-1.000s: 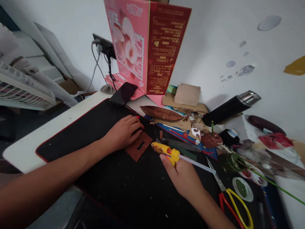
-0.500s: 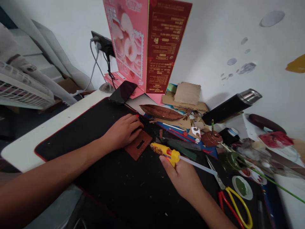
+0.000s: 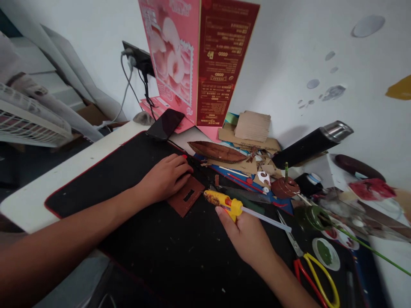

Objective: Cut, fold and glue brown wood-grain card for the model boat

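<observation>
My right hand (image 3: 248,235) is wrapped round a yellow glue gun (image 3: 221,203), with a clear glue stick out of its back end and its nozzle pointing left. A flat reddish-brown piece (image 3: 184,199) with a dark rectangular slot lies on the black mat (image 3: 154,252). On its upper left edge rests my left hand (image 3: 167,177), fingers bent and close together near a small red object (image 3: 184,156); whether they pinch anything is hidden. A brown boat-shaped piece (image 3: 216,152) lies behind the hands.
Scissors (image 3: 300,252) with red and yellow handles lie at the right, beside a dish of green paint (image 3: 326,254) and a green jar (image 3: 311,217). A phone (image 3: 165,124), a pink and red box (image 3: 195,64), cardboard scraps (image 3: 252,126) and a black flask (image 3: 313,143) stand or lie behind.
The glue gun and my right hand have shifted very slightly to the right. My left hand stays on the brown piece.
</observation>
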A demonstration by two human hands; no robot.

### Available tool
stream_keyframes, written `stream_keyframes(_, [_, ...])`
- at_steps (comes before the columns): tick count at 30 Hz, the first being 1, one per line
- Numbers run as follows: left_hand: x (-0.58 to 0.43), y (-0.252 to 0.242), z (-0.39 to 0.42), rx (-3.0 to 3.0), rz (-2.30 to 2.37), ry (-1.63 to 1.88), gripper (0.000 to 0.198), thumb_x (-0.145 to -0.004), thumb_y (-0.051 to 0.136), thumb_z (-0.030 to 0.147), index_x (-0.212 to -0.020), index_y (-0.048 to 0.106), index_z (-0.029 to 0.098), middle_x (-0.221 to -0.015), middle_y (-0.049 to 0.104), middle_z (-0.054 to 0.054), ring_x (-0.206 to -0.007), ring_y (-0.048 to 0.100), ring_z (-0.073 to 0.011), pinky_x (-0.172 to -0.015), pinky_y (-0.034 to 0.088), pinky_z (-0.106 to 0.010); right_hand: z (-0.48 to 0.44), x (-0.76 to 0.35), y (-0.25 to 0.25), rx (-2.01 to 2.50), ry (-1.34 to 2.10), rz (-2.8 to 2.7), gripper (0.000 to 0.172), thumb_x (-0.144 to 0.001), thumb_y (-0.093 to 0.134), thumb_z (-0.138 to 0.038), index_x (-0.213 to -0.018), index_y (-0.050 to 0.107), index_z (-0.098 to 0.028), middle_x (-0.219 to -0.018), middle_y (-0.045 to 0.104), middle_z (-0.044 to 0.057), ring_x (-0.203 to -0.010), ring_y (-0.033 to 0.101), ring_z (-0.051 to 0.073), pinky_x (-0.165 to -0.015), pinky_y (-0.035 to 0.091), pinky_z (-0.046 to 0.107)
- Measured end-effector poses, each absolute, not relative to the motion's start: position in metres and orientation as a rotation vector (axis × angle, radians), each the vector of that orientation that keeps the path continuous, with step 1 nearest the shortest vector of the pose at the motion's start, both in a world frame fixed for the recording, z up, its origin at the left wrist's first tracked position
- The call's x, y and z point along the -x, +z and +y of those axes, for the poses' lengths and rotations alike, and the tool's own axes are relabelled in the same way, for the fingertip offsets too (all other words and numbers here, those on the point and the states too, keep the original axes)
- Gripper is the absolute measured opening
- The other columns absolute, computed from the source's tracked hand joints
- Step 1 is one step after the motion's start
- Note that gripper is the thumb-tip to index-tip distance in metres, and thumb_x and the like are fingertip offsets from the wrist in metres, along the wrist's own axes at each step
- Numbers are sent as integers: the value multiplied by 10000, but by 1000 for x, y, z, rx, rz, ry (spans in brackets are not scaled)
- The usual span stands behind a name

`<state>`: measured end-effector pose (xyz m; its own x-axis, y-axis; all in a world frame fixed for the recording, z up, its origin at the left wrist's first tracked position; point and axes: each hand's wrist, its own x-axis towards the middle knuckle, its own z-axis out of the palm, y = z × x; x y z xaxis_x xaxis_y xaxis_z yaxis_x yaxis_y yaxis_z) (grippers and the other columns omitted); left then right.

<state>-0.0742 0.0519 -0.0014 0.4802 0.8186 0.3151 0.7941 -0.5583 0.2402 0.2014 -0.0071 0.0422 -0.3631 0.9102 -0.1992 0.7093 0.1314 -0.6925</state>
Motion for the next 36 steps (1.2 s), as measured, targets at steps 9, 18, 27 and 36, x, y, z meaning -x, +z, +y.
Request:
stream_keyframes(9, [74, 0, 52, -2654, 1426, 640, 263, -1069, 466, 280, -1094, 702, 167, -1082, 671, -115, -1048, 605, -290, -943, 534, -460, -8, -203, 40, 1547, 1056, -2134, 537, -1049, 411, -577, -1224, 760, -208, -1146, 806, 136, -1100, 756, 337, -963, 575, 477])
stream_keyframes(18, [73, 0, 52, -2660, 1436, 634, 254, -1065, 478, 278, -1089, 703, 162, -1082, 672, -114, -1036, 604, -289, -940, 539, -461, -12, -206, 38, 1473, 1060, -2179, 513, -1062, 418, -552, -1284, 743, -223, -1206, 795, 122, -1154, 739, 321, -1003, 564, 474])
stream_keyframes(27, [74, 0, 52, -2657, 1440, 621, 258, -1067, 470, 279, -1101, 700, 167, -1098, 668, -117, -1054, 603, -293, -950, 537, -466, -8, -203, 40, 1577, 1075, -2098, 548, -1050, 406, -586, -1193, 767, -199, -1131, 810, 137, -1099, 756, 332, -964, 569, 464])
stream_keyframes(36, [74, 0, 52, -2640, 1447, 609, 276, -1070, 457, 297, -1105, 702, 175, -1096, 671, -111, -1044, 599, -284, -946, 531, -456, -4, -203, 41, 1584, 1034, -2110, 559, -1051, 394, -598, -1255, 747, -215, -1187, 802, 129, -1159, 739, 330, -988, 558, 463])
